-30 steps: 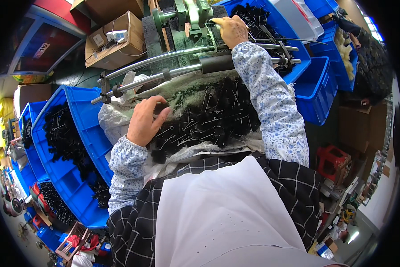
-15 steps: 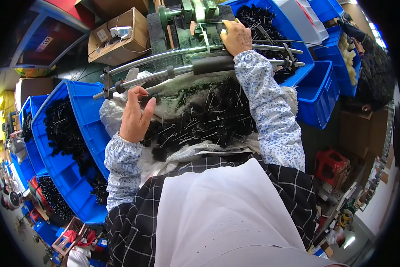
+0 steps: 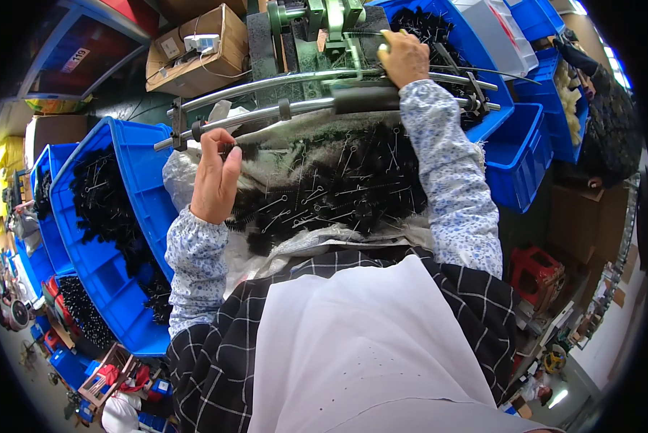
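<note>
My right hand (image 3: 406, 59) is closed at the far side, above the right part of a pair of curved metal rods (image 3: 259, 114). Its fingertips pinch a thin wire brush (image 3: 363, 33) that points left toward a green machine (image 3: 314, 20). Near the rods' left end, my left hand (image 3: 216, 177) has thumb and forefinger drawn together on what looks like a small dark wire brush, mostly hidden by the fingers. Below the rods, a heap of black wire brushes (image 3: 324, 195) with looped metal stems lies on whitish sacking (image 3: 316, 238) in front of my lap.
Blue crates hold more black brushes at the left (image 3: 147, 187) and far right (image 3: 482, 58). A smaller blue bin (image 3: 522, 162) stands at the right. Beyond the rods on the left sits a cardboard box (image 3: 187, 68) with a white device. A red stool (image 3: 536, 274) is low right.
My left thumb and forefinger have come closer together. My right hand appears slightly farther right in the picture, but the whole scene around it has shifted that way too.
</note>
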A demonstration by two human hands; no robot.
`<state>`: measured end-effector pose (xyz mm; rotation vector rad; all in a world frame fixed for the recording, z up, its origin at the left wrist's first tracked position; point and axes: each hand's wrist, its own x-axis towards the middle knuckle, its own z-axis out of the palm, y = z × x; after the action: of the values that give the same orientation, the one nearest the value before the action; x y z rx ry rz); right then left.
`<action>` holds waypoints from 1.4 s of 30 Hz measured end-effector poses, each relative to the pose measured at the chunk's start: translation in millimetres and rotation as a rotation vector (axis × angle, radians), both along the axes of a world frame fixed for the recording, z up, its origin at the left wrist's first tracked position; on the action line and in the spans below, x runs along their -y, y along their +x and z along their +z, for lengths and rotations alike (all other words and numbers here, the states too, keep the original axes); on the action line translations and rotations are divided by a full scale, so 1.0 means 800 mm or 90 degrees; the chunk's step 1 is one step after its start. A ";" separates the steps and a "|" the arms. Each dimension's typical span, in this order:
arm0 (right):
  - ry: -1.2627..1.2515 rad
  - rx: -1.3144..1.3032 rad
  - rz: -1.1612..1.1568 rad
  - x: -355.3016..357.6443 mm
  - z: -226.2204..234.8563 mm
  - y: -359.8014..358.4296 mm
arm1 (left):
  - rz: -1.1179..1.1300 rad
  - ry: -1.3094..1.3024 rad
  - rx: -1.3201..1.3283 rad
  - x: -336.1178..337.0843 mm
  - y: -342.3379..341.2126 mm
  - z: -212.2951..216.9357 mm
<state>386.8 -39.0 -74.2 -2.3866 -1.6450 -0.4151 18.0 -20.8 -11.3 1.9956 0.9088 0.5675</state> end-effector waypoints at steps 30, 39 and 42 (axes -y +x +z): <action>0.032 -0.014 0.016 0.016 0.031 -0.019 | -0.172 -0.103 -0.370 0.025 -0.039 -0.046; 0.002 -0.064 0.013 0.000 0.004 0.003 | -0.198 -0.048 -0.382 0.053 -0.074 -0.075; 0.000 -0.082 0.020 0.001 0.005 0.003 | -0.200 -0.021 -0.362 0.045 -0.073 -0.062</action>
<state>389.4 -39.9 -70.2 -2.3308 -1.6234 -0.2491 -40.7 -56.5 -61.2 2.2508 0.8896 -0.2069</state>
